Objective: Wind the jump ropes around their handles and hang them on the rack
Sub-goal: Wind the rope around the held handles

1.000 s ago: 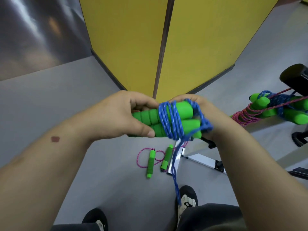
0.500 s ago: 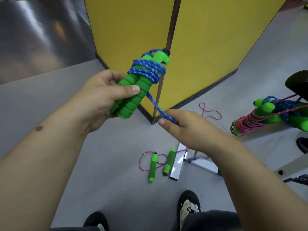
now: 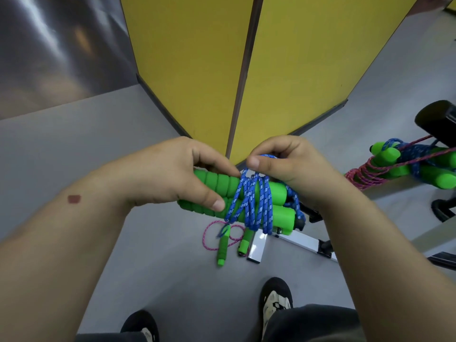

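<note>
My left hand (image 3: pixel 170 178) grips two green foam handles (image 3: pixel 278 213) held side by side and level in front of me. Blue rope (image 3: pixel 249 206) is wound in several crossing turns around their middle, and a short end dangles below. My right hand (image 3: pixel 288 164) pinches a loop of that blue rope just above the handles. On the floor below lies a pink rope with two green handles (image 3: pixel 223 245), unwound. At the right, wound pink and blue ropes with green handles (image 3: pixel 404 169) hang on the rack (image 3: pixel 399 186).
A yellow wall corner (image 3: pixel 237 95) stands straight ahead on grey floor. The rack's white base foot (image 3: pixel 259 250) and black feet lie by the floor rope. A black round object (image 3: pixel 436 119) is at the right edge. My two shoes (image 3: pixel 276 297) show below.
The handles came down from tilted upright to level. My right hand, which had pulled the rope end out to the right, moved back to the handles and laid more turns on.
</note>
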Tool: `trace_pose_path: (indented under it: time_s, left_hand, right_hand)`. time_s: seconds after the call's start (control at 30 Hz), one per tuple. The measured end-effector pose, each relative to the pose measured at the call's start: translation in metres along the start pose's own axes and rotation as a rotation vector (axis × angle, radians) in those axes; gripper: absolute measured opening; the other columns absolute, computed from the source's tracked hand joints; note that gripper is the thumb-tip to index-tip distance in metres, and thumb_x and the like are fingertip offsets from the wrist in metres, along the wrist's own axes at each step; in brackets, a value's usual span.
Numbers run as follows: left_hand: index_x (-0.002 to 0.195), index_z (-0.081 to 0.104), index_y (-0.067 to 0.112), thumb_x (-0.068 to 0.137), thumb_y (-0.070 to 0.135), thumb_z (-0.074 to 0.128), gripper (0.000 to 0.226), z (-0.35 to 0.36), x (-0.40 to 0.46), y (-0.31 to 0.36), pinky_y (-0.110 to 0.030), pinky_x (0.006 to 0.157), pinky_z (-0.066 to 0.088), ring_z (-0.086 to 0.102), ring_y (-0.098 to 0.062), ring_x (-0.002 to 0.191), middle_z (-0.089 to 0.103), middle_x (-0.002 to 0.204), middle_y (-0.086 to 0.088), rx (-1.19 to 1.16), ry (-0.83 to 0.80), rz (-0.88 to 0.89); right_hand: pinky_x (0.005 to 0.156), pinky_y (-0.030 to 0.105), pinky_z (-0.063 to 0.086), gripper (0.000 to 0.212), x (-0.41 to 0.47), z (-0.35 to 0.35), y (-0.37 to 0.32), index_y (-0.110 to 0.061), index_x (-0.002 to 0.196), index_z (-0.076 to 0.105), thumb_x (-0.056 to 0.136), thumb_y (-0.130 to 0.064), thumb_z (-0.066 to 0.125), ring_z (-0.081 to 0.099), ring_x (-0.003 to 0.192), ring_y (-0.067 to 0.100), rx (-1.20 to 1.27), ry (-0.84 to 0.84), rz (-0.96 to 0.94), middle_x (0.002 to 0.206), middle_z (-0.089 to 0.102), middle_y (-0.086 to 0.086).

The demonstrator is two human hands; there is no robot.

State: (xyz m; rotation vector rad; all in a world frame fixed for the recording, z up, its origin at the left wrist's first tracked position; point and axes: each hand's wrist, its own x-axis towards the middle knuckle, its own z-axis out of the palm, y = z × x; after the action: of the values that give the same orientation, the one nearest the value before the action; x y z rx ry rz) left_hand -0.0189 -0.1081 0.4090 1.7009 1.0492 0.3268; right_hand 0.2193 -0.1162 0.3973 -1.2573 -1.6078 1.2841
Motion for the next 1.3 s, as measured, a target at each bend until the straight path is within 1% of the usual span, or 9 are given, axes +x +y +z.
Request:
trace_pose_path:
  time_s: [0.17,0.27,0.43,0.53,0.7,0.9,1.07,1.2,1.3]
  left_hand:
    - [0.096,0.078,0.019,0.055,0.009,0.088,0.044,-0.002,0.004,-0.01,-0.033,0.07,0.061,0.075,-0.023,0.083,0.077,0.095,-0.008,-0.517,-0.032,0.148]
    - [0.092,0.073,0.02,0.06,0.004,0.089,0.039,0.002,0.013,-0.014,-0.031,0.062,0.06,0.072,-0.021,0.075,0.075,0.088,-0.004,-0.698,0.209,0.094]
    - [0.093,0.073,0.026,0.064,0.019,0.095,0.036,0.009,0.025,-0.02,-0.033,0.059,0.058,0.07,-0.013,0.072,0.074,0.088,0.006,-0.262,0.625,-0.033]
    - [0.097,0.074,0.029,0.071,0.024,0.092,0.032,0.011,0.023,-0.013,-0.027,0.058,0.053,0.068,-0.008,0.075,0.073,0.087,0.011,0.028,0.572,-0.049]
    - [0.104,0.077,0.038,0.07,0.028,0.092,0.038,0.014,0.017,-0.004,-0.021,0.059,0.051,0.065,-0.004,0.08,0.069,0.092,0.016,0.278,0.363,-0.14]
    - [0.097,0.079,0.028,0.057,0.011,0.097,0.046,0.01,0.009,0.0,-0.033,0.069,0.06,0.075,-0.017,0.085,0.077,0.097,0.001,-0.178,0.078,0.0]
    - [0.09,0.077,0.02,0.047,0.013,0.1,0.05,0.009,0.008,-0.003,-0.034,0.063,0.06,0.072,-0.022,0.08,0.073,0.092,-0.007,-0.685,-0.032,0.116]
    - [0.099,0.069,0.016,0.069,0.014,0.086,0.034,0.016,0.017,0.005,-0.033,0.058,0.059,0.071,-0.017,0.07,0.072,0.089,-0.005,-0.92,0.324,0.047]
    - [0.106,0.065,0.014,0.086,0.017,0.077,0.024,0.024,0.03,-0.002,-0.034,0.064,0.06,0.069,-0.016,0.07,0.07,0.094,-0.006,-0.881,0.666,-0.01]
  right_hand:
    - [0.04,0.025,0.043,0.036,0.0,0.012,0.023,-0.01,0.064,0.055,0.1,-0.005,0.048,0.048,0.044,0.009,0.542,0.07,0.356,0.05,0.057,-0.005]
    - [0.049,0.029,0.016,0.033,0.003,0.026,0.029,-0.015,0.074,0.055,0.104,-0.021,0.044,0.023,0.05,0.013,0.115,-0.036,0.313,0.055,0.035,-0.006]
    - [0.058,0.027,0.043,0.031,-0.002,0.028,-0.002,-0.024,0.097,0.069,0.103,-0.041,0.044,0.051,0.063,0.01,-0.613,-0.179,0.151,0.073,0.057,-0.006]
    - [0.057,0.027,0.041,0.026,-0.008,0.021,-0.018,-0.021,0.091,0.069,0.098,-0.042,0.055,0.05,0.063,0.012,-0.766,-0.238,0.06,0.073,0.059,0.0]
    - [0.059,0.037,0.048,0.013,-0.01,0.001,-0.029,-0.027,0.084,0.076,0.087,-0.039,0.073,0.057,0.062,0.017,-0.485,-0.155,0.024,0.068,0.067,-0.005]
    - [0.065,0.031,0.055,0.019,-0.003,-0.01,-0.014,-0.013,0.082,0.077,0.072,-0.028,0.083,0.067,0.07,0.013,-0.141,-0.031,-0.063,0.075,0.073,0.004]
    - [0.058,0.031,0.057,0.012,0.004,-0.006,0.025,-0.021,0.074,0.068,0.076,-0.024,0.08,0.06,0.055,0.012,0.082,0.039,0.309,0.065,0.065,-0.003]
    - [0.049,0.03,0.015,0.035,0.007,0.016,0.028,-0.019,0.075,0.063,0.104,-0.029,0.048,0.023,0.05,0.013,0.097,-0.041,0.292,0.057,0.035,-0.006]
    - [0.048,0.03,0.03,0.034,0.003,0.031,0.003,-0.023,0.09,0.068,0.103,-0.042,0.043,0.036,0.052,0.017,-0.224,-0.045,0.196,0.062,0.046,-0.005]
